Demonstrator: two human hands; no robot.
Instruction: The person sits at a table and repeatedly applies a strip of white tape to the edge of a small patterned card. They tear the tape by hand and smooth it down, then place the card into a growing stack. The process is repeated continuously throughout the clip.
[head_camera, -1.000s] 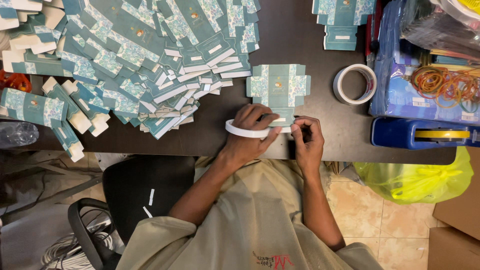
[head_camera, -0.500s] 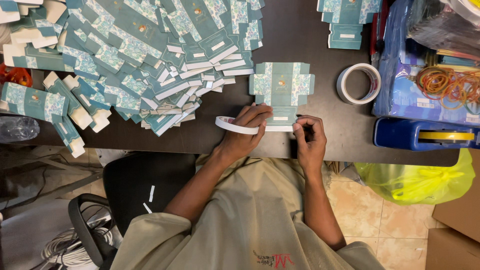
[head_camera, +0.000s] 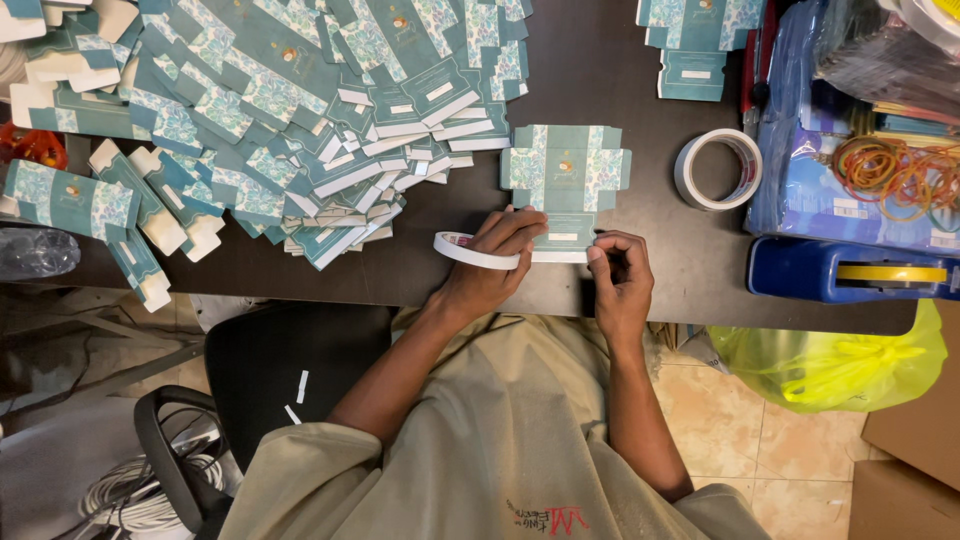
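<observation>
Flat teal carton blank (head_camera: 566, 180), long axis running away from person, near flap under left hand (head_camera: 492, 262)

Left hand (head_camera: 490, 265) slid tape roll (head_camera: 470, 250) leftward along flat carton's (head_camera: 565, 185) bottom flap

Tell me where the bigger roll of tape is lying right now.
In the head view the bigger roll of tape lies flat on the dark table, right of the flat box blank and just left of the blue plastic packets.

Even, soft overhead light, sharp focus throughout, faint shadows under hands, dim lower left corner
</observation>
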